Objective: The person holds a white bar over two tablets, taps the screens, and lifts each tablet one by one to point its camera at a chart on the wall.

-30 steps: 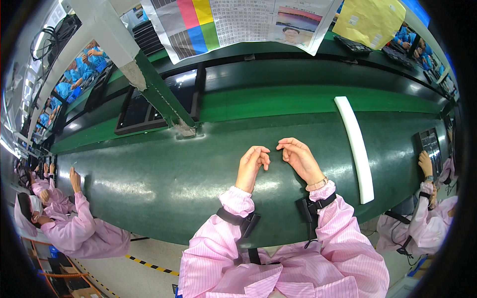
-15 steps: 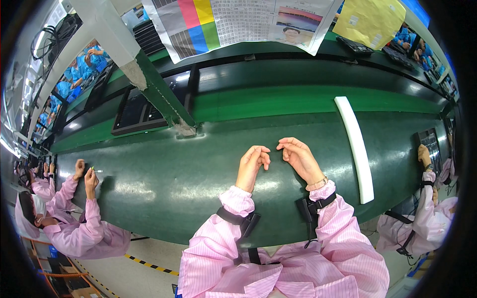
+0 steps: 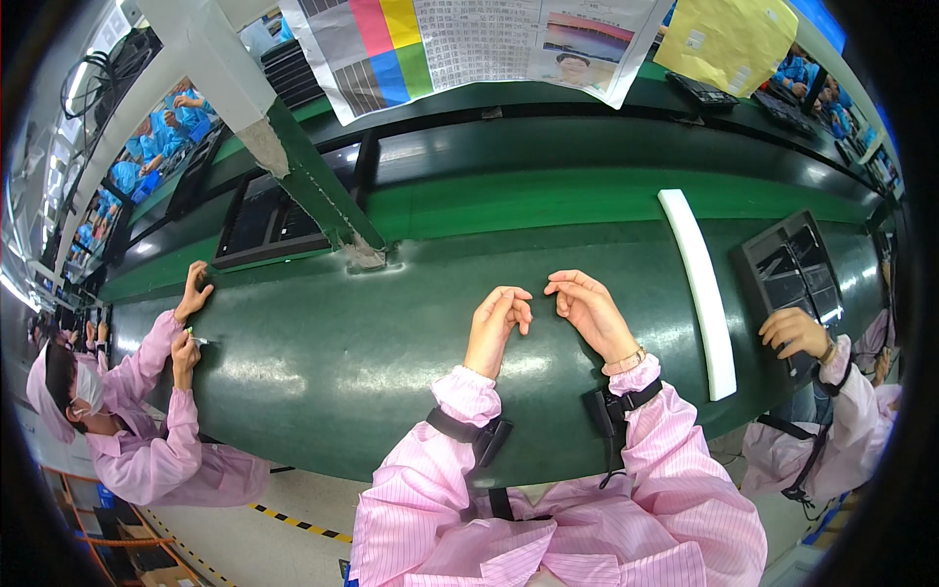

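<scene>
Above the middle of the dark green bench top [image 3: 391, 342], my left hand [image 3: 497, 323] has its fingers loosely bent and somewhat apart, with nothing seen in it. A small gap separates it from my right hand [image 3: 592, 311], whose fingers are also half curled, apart and holding nothing visible. A beaded bracelet [image 3: 624, 363] circles my right wrist. Black strapped devices sit on both my forearms, the left one [image 3: 469, 428] and the right one [image 3: 611, 411]. To the right of my right hand lies a long white foam strip [image 3: 700, 293], not touched by either hand.
At right, a co-worker's hand [image 3: 797, 333] touches a black framed panel [image 3: 758, 284]. Another co-worker [image 3: 147, 421] at left has both hands over the bench. Beyond it runs a green belt [image 3: 548, 201] with a dark frame [image 3: 284, 254], beside a metal post [image 3: 318, 186]. Printed sheets [image 3: 479, 49] hang above.
My hands have stayed put. The co-worker at right has brought the black panel further left onto the bench. At left, the co-worker's far hand has reached toward the belt. The frame there has shifted slightly left.
</scene>
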The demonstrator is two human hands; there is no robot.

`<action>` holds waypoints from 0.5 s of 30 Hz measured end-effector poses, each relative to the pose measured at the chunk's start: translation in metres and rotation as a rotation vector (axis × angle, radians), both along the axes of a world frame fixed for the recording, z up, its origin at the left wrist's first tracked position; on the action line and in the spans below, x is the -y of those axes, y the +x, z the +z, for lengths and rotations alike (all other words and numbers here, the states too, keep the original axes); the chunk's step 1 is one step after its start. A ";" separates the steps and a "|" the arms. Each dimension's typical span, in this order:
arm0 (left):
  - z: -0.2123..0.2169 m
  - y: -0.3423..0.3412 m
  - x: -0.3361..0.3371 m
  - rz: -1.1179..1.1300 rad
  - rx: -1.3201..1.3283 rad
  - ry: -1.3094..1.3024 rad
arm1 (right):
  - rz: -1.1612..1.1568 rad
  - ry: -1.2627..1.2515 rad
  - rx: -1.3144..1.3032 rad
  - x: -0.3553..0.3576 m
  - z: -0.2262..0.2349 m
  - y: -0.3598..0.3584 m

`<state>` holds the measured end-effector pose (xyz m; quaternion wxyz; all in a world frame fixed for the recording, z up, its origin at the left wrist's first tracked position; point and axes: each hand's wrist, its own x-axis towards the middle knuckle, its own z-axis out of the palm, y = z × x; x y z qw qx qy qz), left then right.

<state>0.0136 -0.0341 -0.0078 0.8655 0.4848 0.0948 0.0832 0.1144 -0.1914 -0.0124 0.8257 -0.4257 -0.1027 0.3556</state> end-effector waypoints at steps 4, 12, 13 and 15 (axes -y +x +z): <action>-0.001 0.001 0.000 -0.007 0.002 0.002 | -0.001 -0.001 -0.001 0.000 0.000 0.000; -0.001 0.000 -0.002 -0.009 0.010 0.011 | 0.001 0.004 0.002 -0.001 0.000 0.000; 0.000 0.001 -0.002 -0.009 0.012 0.012 | 0.000 0.003 0.002 -0.002 0.001 0.001; 0.000 0.001 -0.001 -0.015 0.002 0.019 | -0.002 0.004 0.008 0.000 -0.001 0.001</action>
